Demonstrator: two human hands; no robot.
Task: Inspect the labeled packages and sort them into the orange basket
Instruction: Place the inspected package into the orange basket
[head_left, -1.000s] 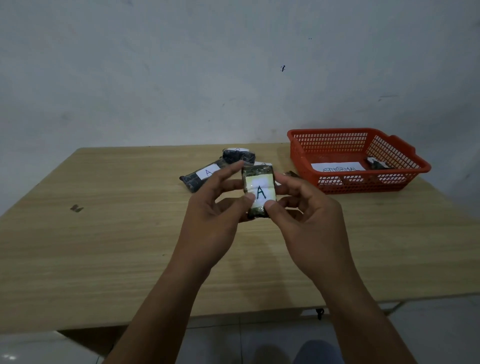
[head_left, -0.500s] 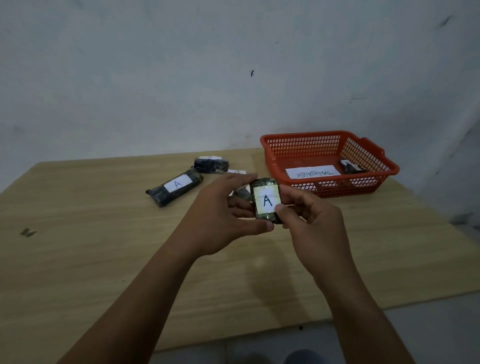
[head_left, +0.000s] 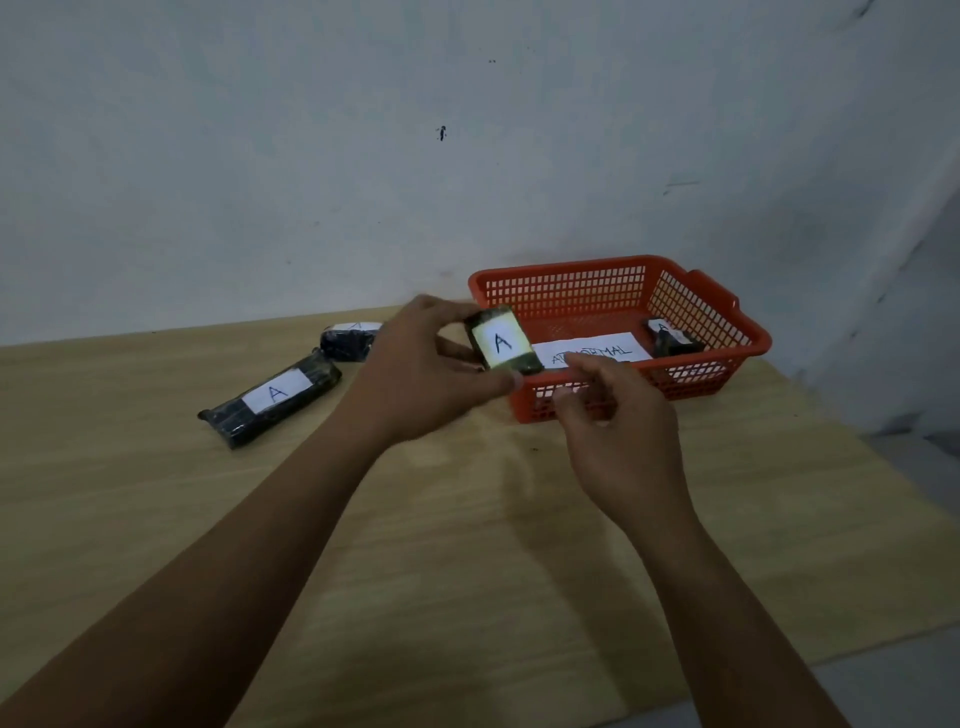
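My left hand (head_left: 431, 364) pinches a small dark package (head_left: 503, 342) with a white label marked A, holding it over the near left corner of the orange basket (head_left: 727, 312). My right hand (head_left: 618, 415) hovers just below and right of that package, fingers loosely curled, holding nothing. A white paper sign (head_left: 592, 353) and another labeled package (head_left: 670, 336) lie inside the basket. A long dark package marked A (head_left: 272, 402) and a shorter dark package (head_left: 347, 339) rest on the wooden table (head_left: 156, 519) to the left.
A pale wall stands right behind the table. The table's right edge runs just past the basket, with grey floor beyond it. The near edge lies below my forearms.
My left hand has carried the package right and away from me, up to the basket's corner. My right hand has let go of it and dropped slightly below.
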